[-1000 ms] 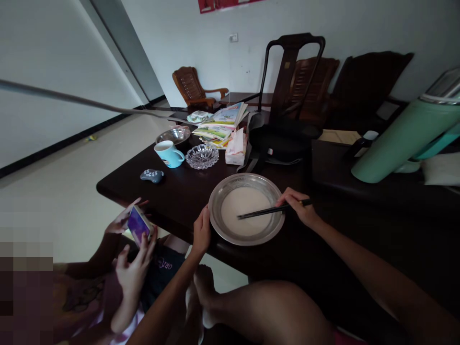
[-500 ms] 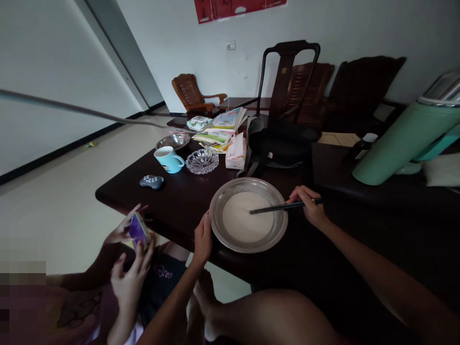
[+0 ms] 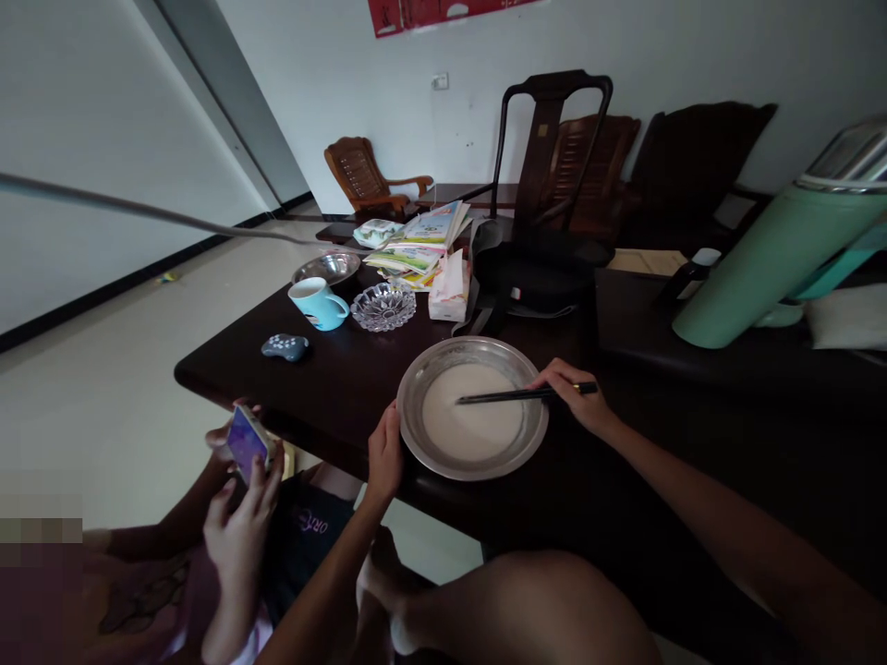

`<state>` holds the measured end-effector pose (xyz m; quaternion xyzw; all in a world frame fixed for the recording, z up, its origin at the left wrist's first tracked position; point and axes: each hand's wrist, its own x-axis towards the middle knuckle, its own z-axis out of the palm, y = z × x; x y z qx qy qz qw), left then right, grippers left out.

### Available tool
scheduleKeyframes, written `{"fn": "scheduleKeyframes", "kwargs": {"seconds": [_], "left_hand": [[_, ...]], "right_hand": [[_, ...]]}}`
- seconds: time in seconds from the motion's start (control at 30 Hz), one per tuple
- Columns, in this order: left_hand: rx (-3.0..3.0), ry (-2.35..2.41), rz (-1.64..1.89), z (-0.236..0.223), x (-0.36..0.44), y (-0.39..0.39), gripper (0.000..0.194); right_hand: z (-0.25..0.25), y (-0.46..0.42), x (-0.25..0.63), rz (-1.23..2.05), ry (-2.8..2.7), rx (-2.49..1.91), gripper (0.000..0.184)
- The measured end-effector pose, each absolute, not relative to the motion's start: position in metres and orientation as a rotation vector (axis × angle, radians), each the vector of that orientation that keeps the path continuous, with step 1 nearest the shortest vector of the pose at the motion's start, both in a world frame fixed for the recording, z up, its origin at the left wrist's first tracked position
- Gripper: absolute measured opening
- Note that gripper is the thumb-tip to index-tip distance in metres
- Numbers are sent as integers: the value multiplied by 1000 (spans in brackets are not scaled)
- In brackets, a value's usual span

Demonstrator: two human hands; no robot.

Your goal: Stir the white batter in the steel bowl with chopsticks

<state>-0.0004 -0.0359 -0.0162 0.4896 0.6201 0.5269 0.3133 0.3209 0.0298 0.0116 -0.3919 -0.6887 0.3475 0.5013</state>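
Black chopsticks [image 3: 509,395], pinched in the closed right hand [image 3: 569,392], point leftward into pale liquid [image 3: 471,429] in the metal bowl [image 3: 533,429], whose left rim the left hand [image 3: 385,454] touches, its grip partly hidden.

Chopsticks [image 3: 513,395]: tips slid left from the bowl's [image 3: 411,408] middle | right grip [image 3: 580,406]: nearer the bowl | other person's phone [image 3: 247,445]: nearer the worktop's [image 3: 333,369] left corner

- Red banner [image 3: 443,14]: cut off by the top edge.
- Green flask [image 3: 769,254]: clipped at right.
- Phone [image 3: 248,443]: screen contents too small to tell.
- Chopsticks [image 3: 503,396]: depth in pale liquid [image 3: 478,429] unclear.
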Motion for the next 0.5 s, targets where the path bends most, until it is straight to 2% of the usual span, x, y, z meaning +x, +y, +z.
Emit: {"fn": "scheduleKeyframes", "kwargs": {"seconds": [0.13,0.27,0.4,0.5], "left_hand": [[1287,1642,1396,-15,0,-36,68],[1287,1655,1399,-14,1,-36,68],[1291,1649,1385,-14,1,-36,69],[1304,1646,1380,-14,1,-37,69]], "right_hand": [[12,30,321,905,-1462,-924,38],[12,30,322,881,-1613,-929,39],[11,31,323,877,-1455,-935,38],[11,30,322,897,-1544,-914,38]]}}
